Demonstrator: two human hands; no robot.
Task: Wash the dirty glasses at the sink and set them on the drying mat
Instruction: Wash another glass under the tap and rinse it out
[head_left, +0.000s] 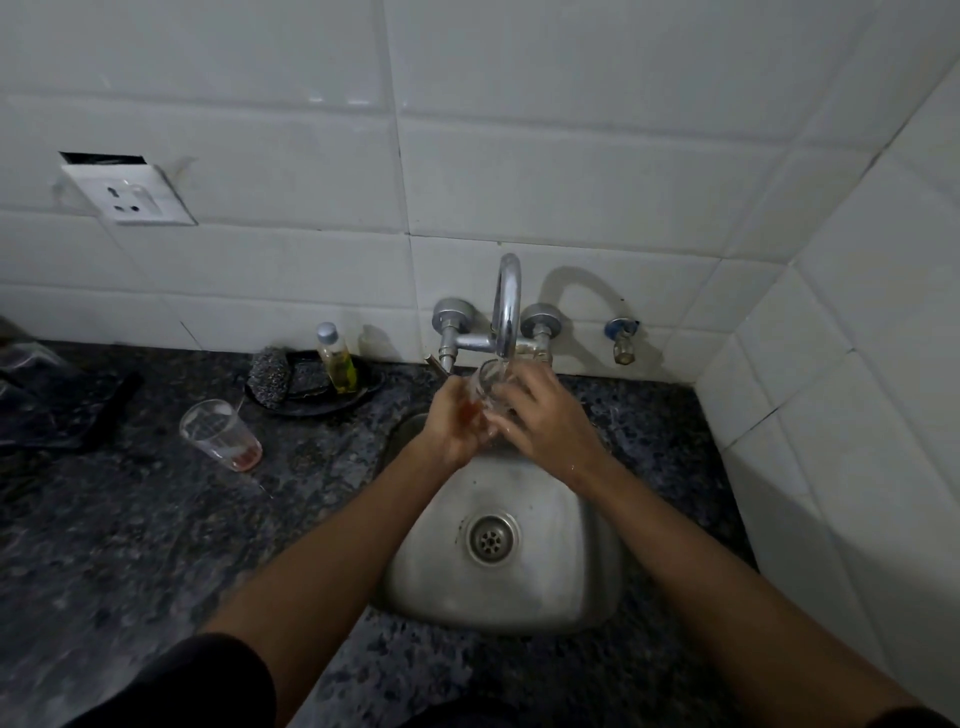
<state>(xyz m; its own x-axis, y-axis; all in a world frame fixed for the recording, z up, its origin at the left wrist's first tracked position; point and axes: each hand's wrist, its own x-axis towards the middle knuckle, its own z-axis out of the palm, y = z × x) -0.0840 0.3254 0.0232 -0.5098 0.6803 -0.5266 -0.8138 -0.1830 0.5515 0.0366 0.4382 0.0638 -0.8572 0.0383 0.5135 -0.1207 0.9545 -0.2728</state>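
A clear glass (485, 387) is held under the tap (506, 312), above the back of the sink (519, 587), with water running into its mouth. It is gripped from the left by the left hand (451, 423) and from the right by the right hand (543, 415) — fingers curled round it. Left of the sink, a second glass (221, 435) with a reddish residue stands on the counter (130, 545); behind it — a scrubber (270, 378) and a bottle (337, 358).

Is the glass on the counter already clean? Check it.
No, the glass on the counter has reddish residue at its bottom.
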